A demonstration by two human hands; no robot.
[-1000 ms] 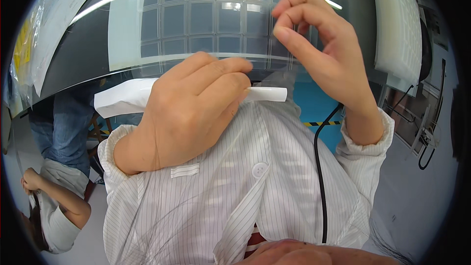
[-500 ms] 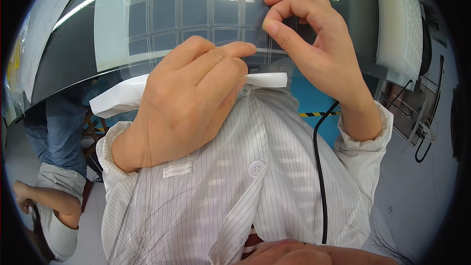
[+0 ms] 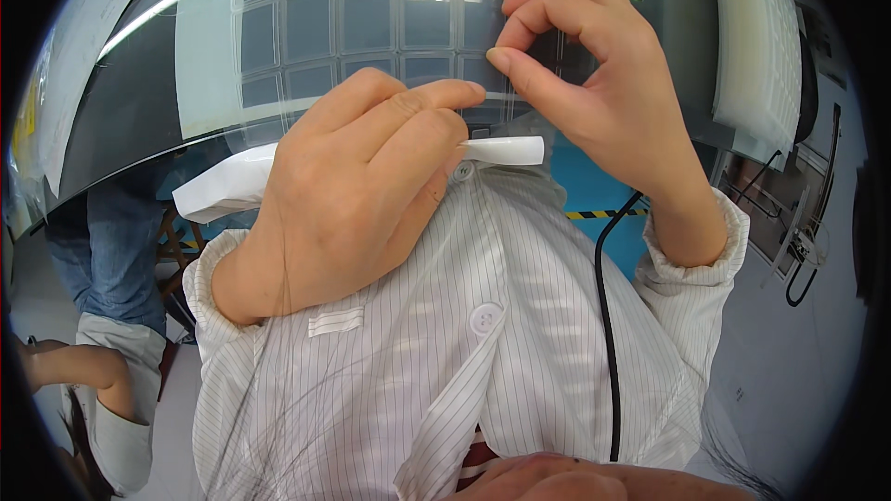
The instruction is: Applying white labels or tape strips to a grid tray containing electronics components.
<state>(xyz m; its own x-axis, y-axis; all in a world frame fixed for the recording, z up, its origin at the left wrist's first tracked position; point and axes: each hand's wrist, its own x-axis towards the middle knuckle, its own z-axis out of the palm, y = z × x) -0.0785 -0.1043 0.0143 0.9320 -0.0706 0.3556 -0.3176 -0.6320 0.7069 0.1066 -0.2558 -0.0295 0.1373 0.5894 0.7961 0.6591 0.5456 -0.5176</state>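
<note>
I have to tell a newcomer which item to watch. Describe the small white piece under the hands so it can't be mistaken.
Start at the large clear gridded sheet across the top. Below its lower edge, the left hand lies over a white folded strip. Its short, stiff, rounded white end pokes out right of that hand's fingertips, below the right hand: plain white, unlike the pinstriped white coat.

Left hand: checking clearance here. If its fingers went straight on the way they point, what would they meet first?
Probably the right hand, whose thumb sits just beyond the left hand's fingers; depth is unclear.
</note>
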